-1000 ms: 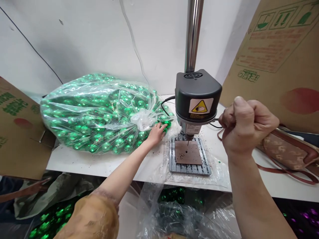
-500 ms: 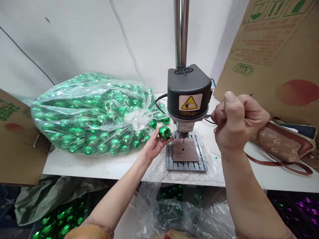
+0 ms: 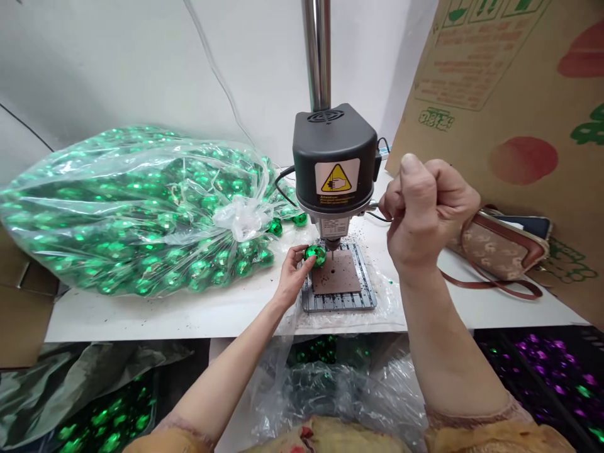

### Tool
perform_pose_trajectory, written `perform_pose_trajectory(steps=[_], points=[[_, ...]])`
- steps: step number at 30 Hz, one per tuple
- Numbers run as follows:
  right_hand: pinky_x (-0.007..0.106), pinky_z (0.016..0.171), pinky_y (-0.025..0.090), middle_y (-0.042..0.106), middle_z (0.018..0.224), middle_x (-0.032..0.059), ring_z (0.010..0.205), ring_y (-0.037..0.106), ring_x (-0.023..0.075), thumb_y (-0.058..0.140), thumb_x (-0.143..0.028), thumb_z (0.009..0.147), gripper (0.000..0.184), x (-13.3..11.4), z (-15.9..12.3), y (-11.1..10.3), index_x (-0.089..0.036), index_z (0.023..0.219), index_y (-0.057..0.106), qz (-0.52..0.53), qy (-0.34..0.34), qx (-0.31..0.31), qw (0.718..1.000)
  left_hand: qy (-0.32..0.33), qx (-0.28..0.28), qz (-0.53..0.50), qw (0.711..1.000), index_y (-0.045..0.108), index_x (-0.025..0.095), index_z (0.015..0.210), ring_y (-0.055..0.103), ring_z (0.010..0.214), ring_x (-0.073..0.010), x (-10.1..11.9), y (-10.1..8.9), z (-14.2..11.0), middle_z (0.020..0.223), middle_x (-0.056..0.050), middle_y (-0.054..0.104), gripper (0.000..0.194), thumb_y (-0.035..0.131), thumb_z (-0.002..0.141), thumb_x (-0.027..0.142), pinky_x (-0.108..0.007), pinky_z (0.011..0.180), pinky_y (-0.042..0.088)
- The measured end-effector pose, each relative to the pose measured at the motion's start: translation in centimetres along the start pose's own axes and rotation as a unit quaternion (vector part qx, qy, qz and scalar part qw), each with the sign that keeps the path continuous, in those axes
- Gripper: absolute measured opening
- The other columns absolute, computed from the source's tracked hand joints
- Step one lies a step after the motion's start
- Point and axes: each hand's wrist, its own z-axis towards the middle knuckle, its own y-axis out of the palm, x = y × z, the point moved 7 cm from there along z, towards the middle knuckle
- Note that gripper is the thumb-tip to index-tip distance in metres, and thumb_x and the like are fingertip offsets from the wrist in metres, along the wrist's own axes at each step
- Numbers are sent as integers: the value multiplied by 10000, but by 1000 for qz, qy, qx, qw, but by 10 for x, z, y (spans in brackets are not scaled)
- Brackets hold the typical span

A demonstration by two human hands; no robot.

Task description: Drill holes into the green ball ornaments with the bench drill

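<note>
**Holding a green ball (image 3: pixel 316 255) beside a drill (image 3: pixel 335 163) on a white tabletop (image 3: pixel 155 321)**

Backed at the far edge by a pale wall (image 3: pixel 141 63), with a pale cord (image 3: pixel 212 69) running down it. Bounded at the left end by a cardboard box (image 3: pixel 19 308) and toward the right by a larger printed carton (image 3: pixel 453 94). Filled across much of the left half by a knotted clear bag (image 3: pixel 141 220) of green balls, with two loose balls (image 3: pixel 275 226) just right of the knot. Occupied toward the right end by a patterned handbag (image 3: pixel 500 248), with its strap (image 3: pixel 514 289) looped toward the front edge.

Fitted mid-table with the drill on a steel post (image 3: pixel 318 63), above a ridged metal plate (image 3: pixel 368 296) and a brown board (image 3: pixel 340 283) strewn with dark crumbs.

Holding the ball in the left hand (image 3: pixel 293 274), thumb and fingers partly curled around it, at the board's back left corner, just left of the drill bit (image 3: pixel 332 255). Hard to tell whether touching the board. Clenching the right hand (image 3: pixel 427 211) into a full fist around the end of the drill's lever (image 3: pixel 372 206).

Opening between bag and front edge to a crumb-flecked white strip, crossed at its right by the left forearm. Narrowing sharply between plate and front edge. Widening again right of the plate, under the right forearm. Crowded below the front edge with plastic sheeting (image 3: pixel 330 390), green balls at left and purple balls (image 3: pixel 552 371) at right.
</note>
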Motion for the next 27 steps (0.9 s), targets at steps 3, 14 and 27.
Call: perform_pose_trajectory(steps=[3,14,27], points=[[272,484,263,280,499,-68,456,286,46,576,-426,913,484,1,0,0,-234,590,271,-20,0,-5,1000,-1,-16,9,1000,597,220,1117,686,978,-176,-6,9,-3,1026,-46,728,510,822,768,515,-307,904,503],[258,475,265,293,492,-67,437,296,39,597,-353,910,475,-2,0,1,-211,584,282,24,-20,3,1000,57,-32,169,983,666,256,1199,392,1495,-317,-2,19,-8,1384,-92,639,461,813,788,405,-469,1211,325],[254,462,253,250,502,-59,432,295,31,596,-341,912,494,-3,0,1,-203,585,254,26,-23,1,999,29,-12,105,994,643,210,1241,638,1211,-260,-10,14,-3,1250,-98,698,511,770,818,467,-407,1082,477]])
